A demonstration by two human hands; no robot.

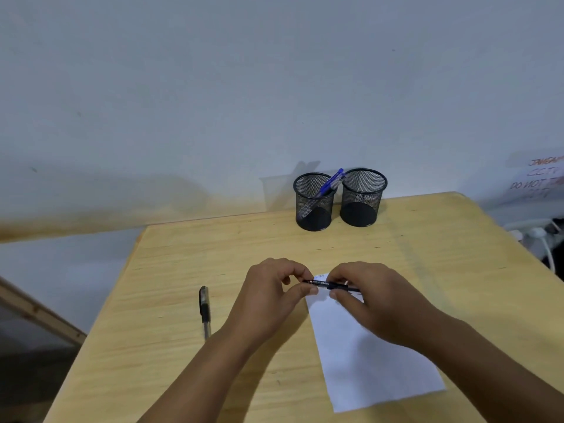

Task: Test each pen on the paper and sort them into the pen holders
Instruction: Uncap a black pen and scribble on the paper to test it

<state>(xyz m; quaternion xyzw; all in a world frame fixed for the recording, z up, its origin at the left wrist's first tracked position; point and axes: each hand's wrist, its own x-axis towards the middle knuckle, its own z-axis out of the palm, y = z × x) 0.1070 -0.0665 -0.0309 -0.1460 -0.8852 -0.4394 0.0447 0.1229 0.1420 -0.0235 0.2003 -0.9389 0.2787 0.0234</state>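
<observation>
A black pen (324, 284) is held level above the top of the white paper (363, 355). My left hand (271, 297) pinches its left end between thumb and fingers. My right hand (375, 297) grips its right part. Faint scribbles mark the paper's top edge. Another black pen (204, 309) with a clear barrel lies on the wooden table (171, 300), left of my left hand. At the back stand two black mesh pen holders: the left holder (314, 203) has blue pens (331, 183) leaning in it, the right holder (363, 198) looks empty.
A white wall rises just behind the holders. The table's left edge drops off to a wooden frame (39, 312). At the far right are a white sign with writing (540, 178) and a white plug with cable (540, 236).
</observation>
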